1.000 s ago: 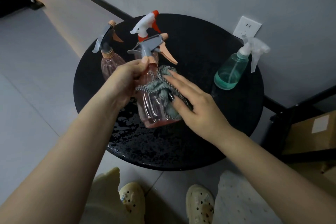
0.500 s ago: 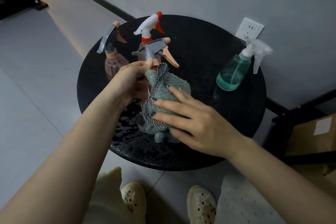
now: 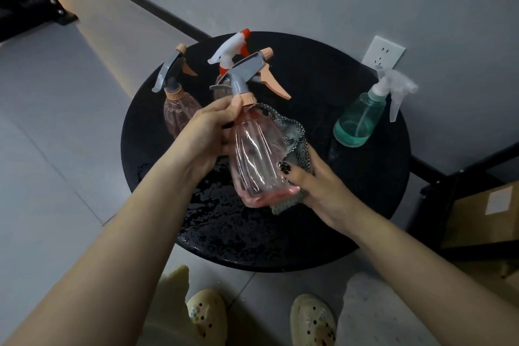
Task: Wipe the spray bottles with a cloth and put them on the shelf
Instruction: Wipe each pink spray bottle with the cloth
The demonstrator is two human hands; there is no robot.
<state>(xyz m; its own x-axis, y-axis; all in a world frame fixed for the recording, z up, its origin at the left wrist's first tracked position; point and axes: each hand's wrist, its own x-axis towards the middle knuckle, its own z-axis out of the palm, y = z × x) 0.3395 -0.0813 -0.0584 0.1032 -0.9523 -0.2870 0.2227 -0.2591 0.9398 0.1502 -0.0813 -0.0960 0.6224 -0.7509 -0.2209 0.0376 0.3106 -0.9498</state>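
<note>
I see my left hand [image 3: 209, 132] curled round the neck and upper shoulder of the pink spray bottle [image 3: 258, 160], thumb up by its peach collar, holding it tilted above the round black table [image 3: 365, 205]. My right hand [image 3: 317, 185] cups the bottle's lower right side and base from behind, gripping the grey-green cloth [image 3: 295, 137] against it; the cloth bunches up between palm and plastic, thumb resting on the near face. To the far left a second pink bottle [image 3: 179, 109] stands on the table, a red-and-white sprayer [image 3: 230, 50] just behind the held one, and a green bottle [image 3: 359, 121] well apart on the right
</note>
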